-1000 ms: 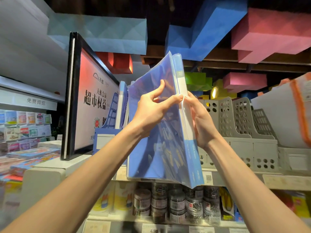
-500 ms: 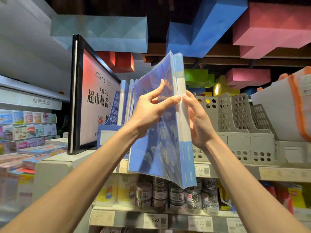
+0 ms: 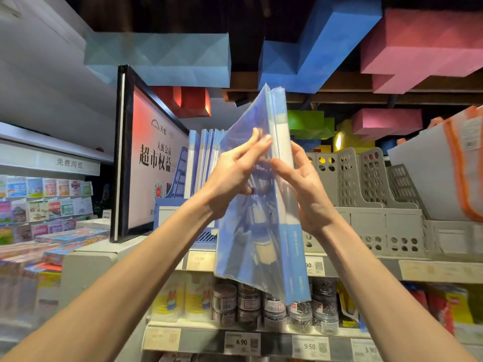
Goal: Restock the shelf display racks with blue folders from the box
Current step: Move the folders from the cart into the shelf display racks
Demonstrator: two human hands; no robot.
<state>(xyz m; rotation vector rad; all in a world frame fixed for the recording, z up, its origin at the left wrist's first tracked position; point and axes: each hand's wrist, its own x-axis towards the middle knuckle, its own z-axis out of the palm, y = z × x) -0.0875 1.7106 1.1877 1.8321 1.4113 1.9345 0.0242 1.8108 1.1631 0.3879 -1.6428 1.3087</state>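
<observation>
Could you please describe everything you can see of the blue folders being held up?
The blue folders are a pack of translucent blue plastic under clear wrap, with a white strip along the spine. They stand nearly upright, top tilted left, spine toward the camera, in the air before the shelf. The left hand grips the left cover; the right hand grips the spine side.

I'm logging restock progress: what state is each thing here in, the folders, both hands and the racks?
blue folders: a stack, held upright before the shelf by both hands.
left hand: grips the stack's cover.
right hand: grips its spine side.
blue rack: holds shelved folders, upright.
grey racks: no folders visible.
</observation>
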